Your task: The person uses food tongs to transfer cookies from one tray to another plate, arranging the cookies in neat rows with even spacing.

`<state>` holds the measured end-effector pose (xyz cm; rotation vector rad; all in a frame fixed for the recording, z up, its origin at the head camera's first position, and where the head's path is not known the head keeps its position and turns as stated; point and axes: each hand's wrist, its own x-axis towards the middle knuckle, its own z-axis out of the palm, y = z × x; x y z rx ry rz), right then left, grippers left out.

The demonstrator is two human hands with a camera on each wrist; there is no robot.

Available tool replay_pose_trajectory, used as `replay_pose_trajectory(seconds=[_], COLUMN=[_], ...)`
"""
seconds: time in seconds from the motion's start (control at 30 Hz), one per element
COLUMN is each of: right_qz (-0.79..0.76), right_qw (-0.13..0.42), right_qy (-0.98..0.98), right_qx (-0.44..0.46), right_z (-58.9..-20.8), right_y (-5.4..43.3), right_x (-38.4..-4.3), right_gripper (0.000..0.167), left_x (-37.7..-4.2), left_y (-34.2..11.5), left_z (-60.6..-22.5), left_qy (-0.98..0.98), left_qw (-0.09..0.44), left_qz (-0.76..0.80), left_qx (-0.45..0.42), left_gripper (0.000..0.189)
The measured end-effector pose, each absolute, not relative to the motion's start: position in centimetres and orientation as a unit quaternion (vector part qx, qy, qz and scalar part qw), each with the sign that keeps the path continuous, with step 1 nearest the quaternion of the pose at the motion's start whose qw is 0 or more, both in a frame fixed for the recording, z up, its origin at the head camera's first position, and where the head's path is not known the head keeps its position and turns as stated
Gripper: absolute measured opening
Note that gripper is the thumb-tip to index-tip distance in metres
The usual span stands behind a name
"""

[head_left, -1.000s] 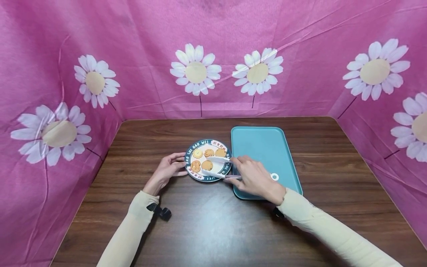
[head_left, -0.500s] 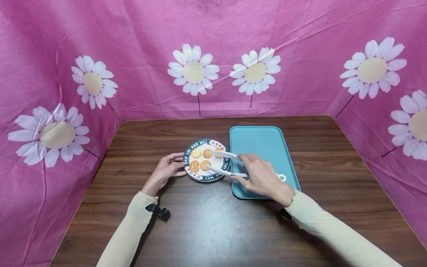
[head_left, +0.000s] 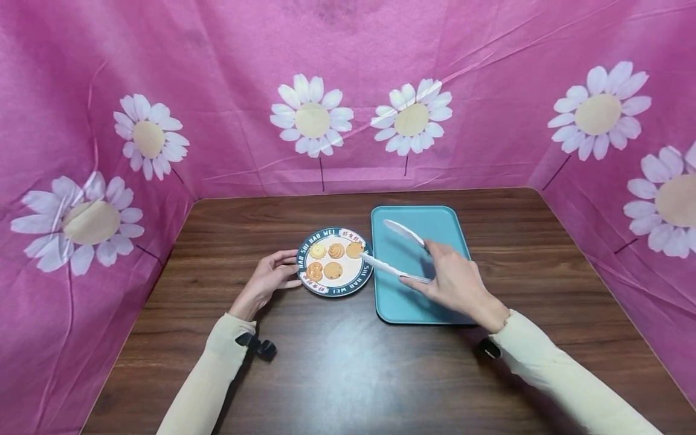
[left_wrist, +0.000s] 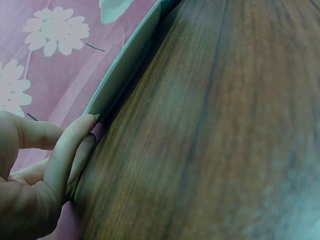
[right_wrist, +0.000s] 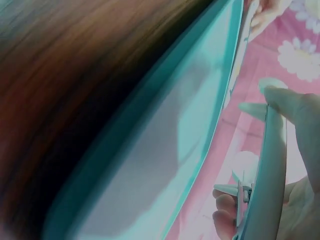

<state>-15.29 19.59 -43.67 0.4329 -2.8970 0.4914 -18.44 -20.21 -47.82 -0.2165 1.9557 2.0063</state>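
Note:
A round plate (head_left: 350, 287) with a dark lettered rim bears several cookies, among them a pretzel-shaped cookie (head_left: 315, 270), a swirled cookie (head_left: 336, 251) and a chip-dotted cookie (head_left: 333, 271). At its left edge, my left hand (head_left: 267, 281) holds the rim, thumb and fingers around it; the left wrist view shows a fingertip right at the plate's edge (left_wrist: 127, 62). My right hand (head_left: 457, 284) grips white tongs (head_left: 388, 267) over the tray, their arms spread wide with nothing between them. The lower tong tip overlaps the plate's right rim in the head view.
The teal rectangular tray (head_left: 402, 305) lies just right of the plate, nearly touching it, with no food on it. Both rest on a dark wooden table (head_left: 326, 368). Pink cloth (head_left: 228, 139) with daisies hangs behind and at the sides.
My right hand has drawn the tongs right, off the lower chip-dotted cookie, and their arms have spread wider. That cookie stays on the plate. My left hand keeps its place at the rim.

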Motion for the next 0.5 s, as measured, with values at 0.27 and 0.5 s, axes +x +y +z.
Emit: replay_pose_trajectory(seconds=[0.27, 0.5], right_qz=[0.167, 0.165], right_qw=[0.095, 0.096], right_qy=[-0.976, -0.98], right_qx=[0.099, 0.052], right_z=[-43.6, -43.8], right_y=[23.0, 25.7], right_x=[-15.3, -15.1], right_gripper=[0.099, 0.105], left_x=[-18.4, -18.4], left_y=[-20.0, -20.1], left_z=[-47.6, -47.7], left_qy=[0.684, 0.681], left_qw=[0.169, 0.169], left_qz=[0.705, 0.708], left_qx=[-0.082, -0.08], left_gripper=[0.051, 0.052])
